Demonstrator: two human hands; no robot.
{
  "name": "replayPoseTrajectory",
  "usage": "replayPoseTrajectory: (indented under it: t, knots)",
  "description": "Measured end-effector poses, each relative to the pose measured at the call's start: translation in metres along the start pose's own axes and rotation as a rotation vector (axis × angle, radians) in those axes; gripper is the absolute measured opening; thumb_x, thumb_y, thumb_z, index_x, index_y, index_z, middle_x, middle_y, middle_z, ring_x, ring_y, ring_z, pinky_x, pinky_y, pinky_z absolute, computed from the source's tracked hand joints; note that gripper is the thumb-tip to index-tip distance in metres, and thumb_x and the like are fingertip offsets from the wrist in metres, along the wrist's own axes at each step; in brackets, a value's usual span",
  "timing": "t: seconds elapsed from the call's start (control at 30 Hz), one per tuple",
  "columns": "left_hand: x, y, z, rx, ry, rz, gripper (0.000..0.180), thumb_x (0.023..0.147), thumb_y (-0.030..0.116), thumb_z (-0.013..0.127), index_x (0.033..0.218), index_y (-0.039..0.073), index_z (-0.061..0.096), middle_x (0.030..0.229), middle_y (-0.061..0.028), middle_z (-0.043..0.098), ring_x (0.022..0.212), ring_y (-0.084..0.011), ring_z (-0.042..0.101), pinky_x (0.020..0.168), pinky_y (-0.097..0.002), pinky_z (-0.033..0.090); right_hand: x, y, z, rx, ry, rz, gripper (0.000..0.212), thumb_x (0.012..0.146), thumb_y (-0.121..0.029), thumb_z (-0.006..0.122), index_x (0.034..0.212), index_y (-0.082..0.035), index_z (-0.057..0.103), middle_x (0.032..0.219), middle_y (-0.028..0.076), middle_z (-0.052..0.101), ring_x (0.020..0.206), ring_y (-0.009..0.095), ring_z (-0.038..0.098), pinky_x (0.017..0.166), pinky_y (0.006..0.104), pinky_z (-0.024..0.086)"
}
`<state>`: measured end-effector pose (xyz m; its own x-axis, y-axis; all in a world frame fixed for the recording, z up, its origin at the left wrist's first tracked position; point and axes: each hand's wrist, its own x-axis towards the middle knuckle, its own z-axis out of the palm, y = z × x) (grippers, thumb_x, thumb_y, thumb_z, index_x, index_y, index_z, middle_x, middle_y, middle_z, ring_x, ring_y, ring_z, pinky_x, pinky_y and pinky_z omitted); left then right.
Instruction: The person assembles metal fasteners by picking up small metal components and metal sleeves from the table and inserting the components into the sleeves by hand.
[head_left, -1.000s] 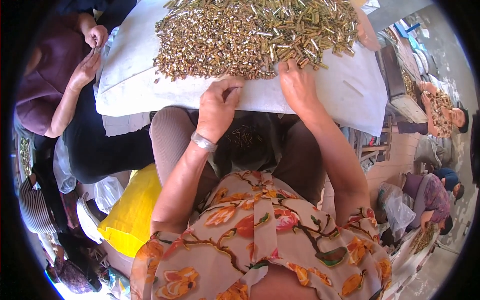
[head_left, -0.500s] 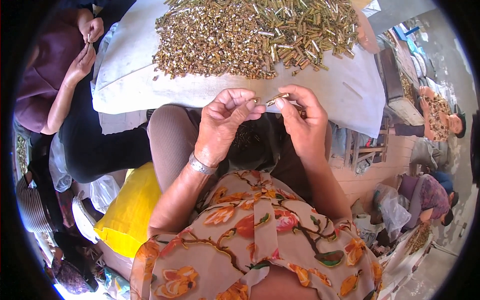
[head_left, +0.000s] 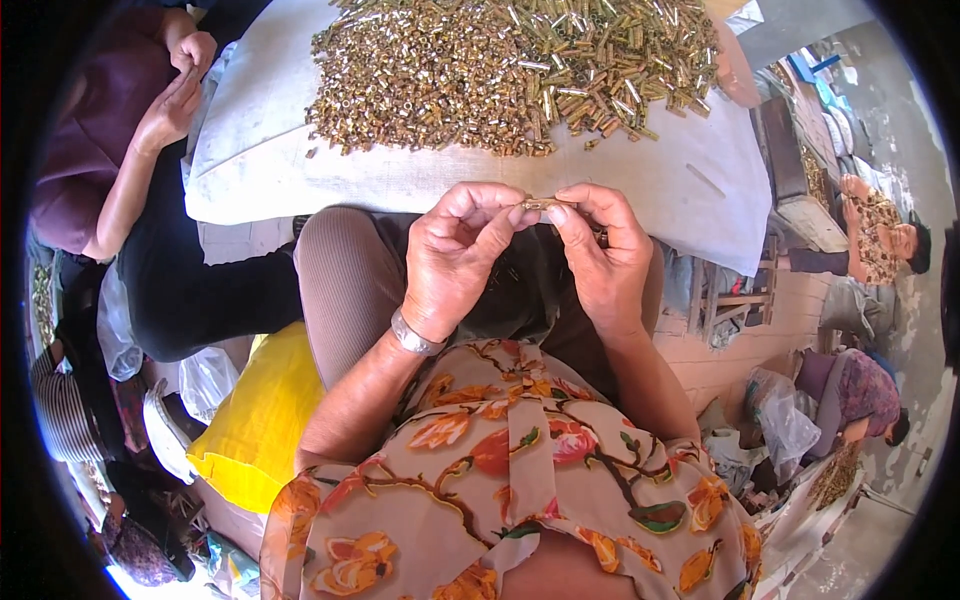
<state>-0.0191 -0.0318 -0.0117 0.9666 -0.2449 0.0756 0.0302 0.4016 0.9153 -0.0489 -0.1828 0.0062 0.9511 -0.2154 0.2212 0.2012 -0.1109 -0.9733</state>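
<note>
One co-worker in a purple top (head_left: 105, 160), far left, both hands (head_left: 172, 112) brought together at the fingertips; anything held there is too small to tell. One clear plastic bag (head_left: 120, 335), below. One yellow sack (head_left: 255, 425), beside the wearer's leg. One tabletop (head_left: 265, 180), covered in white cloth, its near edge before the wearer's knees. One metal bracelet (head_left: 410, 336), silver-coloured, on the left wrist. One heap of short brass-coloured fittings (head_left: 420, 90), spread across the far half of the cloth. One left hand (head_left: 455, 250), grip closed, thumb and forefinger pinching the left end of a small brass-coloured piece (head_left: 538, 204). The piece lies roughly level between the two hands, seen against the cloth's near edge; whether one part or two joined, cannot tell. One right hand (head_left: 610, 250), grip likewise closed, thumb and forefinger on the piece's right end. One heap of longer brass-coloured tubes (head_left: 625, 60), adjoining the fittings on their right. One thin pale strip (head_left: 706, 181), lying apart on the cloth. One wooden stool (head_left: 740, 298), right of the tabletop. One second plastic bag (head_left: 785, 415), clear and crumpled. One co-worker in a patterned top (head_left: 880, 232), far right.
</note>
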Motion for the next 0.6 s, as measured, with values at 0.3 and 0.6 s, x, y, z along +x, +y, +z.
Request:
replayPoseTrajectory:
  t: [0.3, 0.6]
  knots:
    - [0.004, 0.019, -0.012, 0.117, -0.181, -0.073, 0.015, 0.088, -0.002, 0.062, 0.103, -0.002, 0.063, 0.094, -0.0088, 0.068, 0.088, -0.014, 0.066, 0.08, -0.0262, 0.054, 0.01, -0.011, -0.024, 0.111, -0.238, 0.214, 0.013, 0.093, -0.009, 0.059, 0.102, 0.0, 0.063, 0.076, 0.001, 0.062, 0.061, 0.003, 0.05, 0.054, 0.0173, 0.04]
    - [0.009, 0.01, -0.027, -0.187, -0.532, -0.305, 0.014, 0.082, 0.004, 0.068, 0.096, -0.001, 0.067, 0.086, -0.0134, 0.068, 0.073, -0.0219, 0.069, 0.067, -0.0323, 0.057, 0.001, -0.008, -0.03, 0.536, -0.49, 0.577, 0.019, 0.094, -0.016, 0.058, 0.102, 0.001, 0.062, 0.07, 0.001, 0.059, 0.048, 0.001, 0.039, 0.04, 0.0173, 0.025]
